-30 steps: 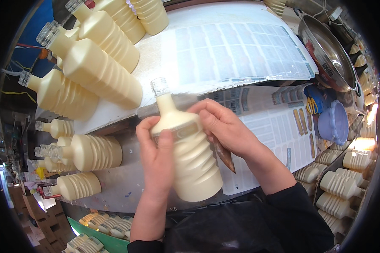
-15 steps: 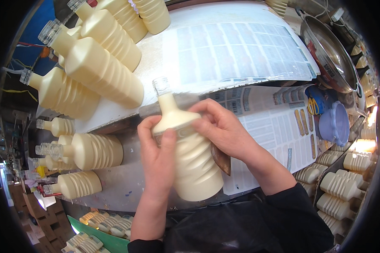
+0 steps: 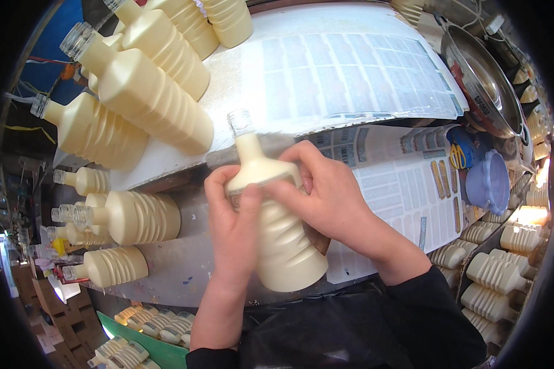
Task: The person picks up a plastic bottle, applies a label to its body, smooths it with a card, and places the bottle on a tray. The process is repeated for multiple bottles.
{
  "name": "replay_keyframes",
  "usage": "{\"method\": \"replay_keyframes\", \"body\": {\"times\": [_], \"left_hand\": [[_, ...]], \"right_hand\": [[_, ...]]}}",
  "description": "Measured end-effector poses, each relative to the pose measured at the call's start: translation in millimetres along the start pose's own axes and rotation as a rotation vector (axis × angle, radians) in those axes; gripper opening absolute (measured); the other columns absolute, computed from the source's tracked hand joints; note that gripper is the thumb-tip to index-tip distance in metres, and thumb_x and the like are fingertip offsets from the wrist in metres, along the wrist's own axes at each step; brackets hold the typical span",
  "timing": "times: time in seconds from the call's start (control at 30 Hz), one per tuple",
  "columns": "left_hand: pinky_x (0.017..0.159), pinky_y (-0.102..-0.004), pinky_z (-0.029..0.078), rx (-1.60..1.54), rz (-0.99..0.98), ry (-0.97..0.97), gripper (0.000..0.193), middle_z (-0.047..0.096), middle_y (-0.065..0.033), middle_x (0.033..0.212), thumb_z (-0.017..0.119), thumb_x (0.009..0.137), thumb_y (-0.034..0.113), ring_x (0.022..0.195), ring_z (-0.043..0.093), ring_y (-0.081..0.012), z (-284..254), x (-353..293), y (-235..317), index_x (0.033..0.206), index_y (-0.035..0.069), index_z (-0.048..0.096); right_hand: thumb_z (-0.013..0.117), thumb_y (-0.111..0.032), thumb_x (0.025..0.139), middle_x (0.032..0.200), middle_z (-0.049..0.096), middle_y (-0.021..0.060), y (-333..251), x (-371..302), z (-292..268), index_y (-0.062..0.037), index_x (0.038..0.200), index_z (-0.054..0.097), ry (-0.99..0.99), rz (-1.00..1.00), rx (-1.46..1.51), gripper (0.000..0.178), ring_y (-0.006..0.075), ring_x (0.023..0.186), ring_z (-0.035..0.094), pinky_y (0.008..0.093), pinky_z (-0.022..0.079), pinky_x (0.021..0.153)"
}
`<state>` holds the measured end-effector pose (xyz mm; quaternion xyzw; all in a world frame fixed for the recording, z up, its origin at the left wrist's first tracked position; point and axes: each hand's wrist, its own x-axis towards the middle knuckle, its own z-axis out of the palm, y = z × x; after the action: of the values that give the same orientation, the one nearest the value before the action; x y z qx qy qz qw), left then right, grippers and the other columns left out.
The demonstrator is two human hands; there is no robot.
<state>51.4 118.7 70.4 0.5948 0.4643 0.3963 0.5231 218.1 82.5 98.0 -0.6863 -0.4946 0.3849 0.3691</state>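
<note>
A cream-coloured bottle (image 3: 289, 258) with a clear threaded neck and a wavy ribbed body stands tilted before me, its neck pointing away. My left hand (image 3: 232, 212) is closed around the left side of its shoulder, thumb on the front. From the right, my right hand (image 3: 323, 194) grips the same shoulder, its thumb pressed on the upper band close to the left thumb. A narrow greyish label strip (image 3: 236, 198) shows on that band, partly covered by the thumbs. Beside the bottle, below my right hand, a brown pointed piece (image 3: 317, 238) is partly hidden.
Label sheets lie on a raised white board (image 3: 252, 74) and on a lower sheet (image 3: 381, 215). Cream bottles (image 3: 148, 92) crowd the left. At right are yellow-handled scissors (image 3: 457, 156), a lilac bucket (image 3: 487, 182), a large pan (image 3: 483, 77) and rows of bottles (image 3: 495, 270).
My right thumb has slid left along the bottle's upper band, toward the left thumb. My left hand keeps its hold. The brown piece is more covered now.
</note>
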Motion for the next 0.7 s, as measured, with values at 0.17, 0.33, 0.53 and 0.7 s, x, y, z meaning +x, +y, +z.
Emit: {"method": "replay_keyframes", "body": {"times": [0.17,0.33,0.53,0.7], "left_hand": [[0.094,-0.0329,0.047,0.015,0.029,-0.002,0.039,0.056,-0.0122,0.120,0.061,0.103,0.025,0.107,0.054,-0.0171,0,0,0,0.131,0.002,0.046],[0.094,-0.0329,0.047,0.013,0.028,-0.003,0.040,0.057,-0.0123,0.119,0.061,0.102,0.026,0.107,0.055,-0.0171,1,0,2,0.131,0.002,0.046],[0.095,-0.0338,0.047,0.018,0.008,-0.018,0.040,0.057,-0.0133,0.120,0.059,0.104,0.028,0.107,0.055,-0.0185,-2,0,-2,0.132,0.002,0.046],[0.096,-0.0344,0.046,0.006,0.032,0.002,0.041,0.056,-0.0147,0.122,0.057,0.104,0.029,0.109,0.054,-0.0201,-1,1,-4,0.132,0.001,0.045]], "right_hand": [[0.069,-0.046,0.090,0.083,0.070,0.0186,9,2,2,-0.0021,0.111,0.062,0.002,0.024,0.082,0.049,0.0348,0.079,0.070,0.0434,0.052,0.070],[0.068,-0.044,0.092,0.078,0.068,0.0162,6,4,1,-0.0020,0.106,0.063,0.023,0.023,0.130,0.045,0.0318,0.075,0.068,0.0421,0.051,0.067],[0.065,-0.039,0.096,0.078,0.068,0.0122,13,11,1,-0.0035,0.106,0.064,-0.032,0.017,0.108,0.037,0.0273,0.073,0.066,0.0393,0.052,0.070],[0.065,-0.027,0.099,0.078,0.062,-0.0019,35,10,8,-0.0025,0.111,0.062,-0.031,-0.082,0.410,0.027,0.0055,0.069,0.055,0.0242,0.045,0.062]]}}
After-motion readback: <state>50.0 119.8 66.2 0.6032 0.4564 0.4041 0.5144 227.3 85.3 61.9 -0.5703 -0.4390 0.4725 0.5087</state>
